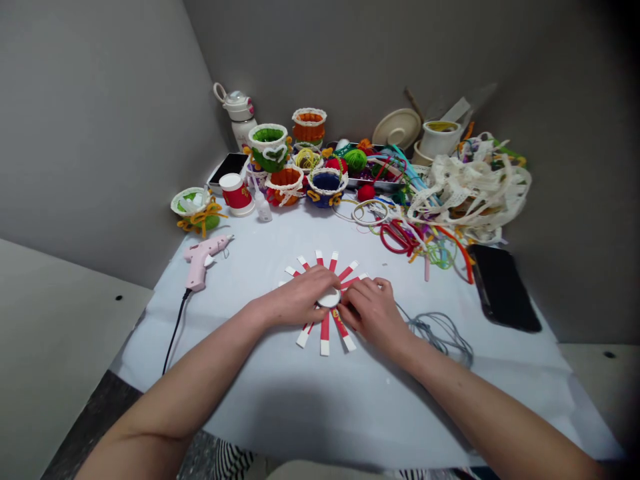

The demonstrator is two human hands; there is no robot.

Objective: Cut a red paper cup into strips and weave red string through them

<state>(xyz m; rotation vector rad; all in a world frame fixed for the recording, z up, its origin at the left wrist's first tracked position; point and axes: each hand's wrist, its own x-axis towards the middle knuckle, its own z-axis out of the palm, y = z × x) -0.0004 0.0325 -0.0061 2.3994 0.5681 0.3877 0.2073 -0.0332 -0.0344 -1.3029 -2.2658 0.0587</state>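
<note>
A paper cup cut into red-and-white strips (325,328) lies splayed flat on the table, its round white base (329,299) in the middle. My left hand (311,293) curls over the base from the left, fingers closed about its edge. At the base's right side, my right hand (373,310) has its fingers pinched together. From behind that hand a thin grey cord (440,331) trails to a loose coil on the right. A dark line runs round the rim of the base. My fingertips are partly hidden.
A pink glue gun (203,260) with a black cable lies left. Several yarn-trimmed cups (285,183), a small white bottle (263,207) and a red paper cup (236,193) stand behind. Red scissors (397,238), white lace (465,190) and a black phone (505,288) are at right.
</note>
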